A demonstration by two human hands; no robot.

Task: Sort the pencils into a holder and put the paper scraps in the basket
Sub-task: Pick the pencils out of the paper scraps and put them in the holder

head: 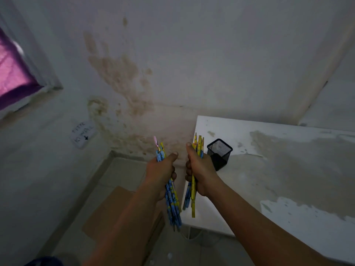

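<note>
The left hand [161,173] clenched blue pencils [172,204] mid-shaft, the right hand [201,169] yellow pencils [193,194]; they looked light, stiff and likely to slip when bundled. The black mesh holder [220,153] stood at the right hand's two o'clock on the desk [288,169].

Wall note [83,134]: handwritten lines unreadable, small black arrow below.

Two pencil bundles [172,204], one mesh holder [220,151]

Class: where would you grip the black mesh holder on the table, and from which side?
Probably two opposite flat walls of the black mesh holder, below the rim, from its right: it stands upright, square mouth open, and the right hand crowds its left.
</note>
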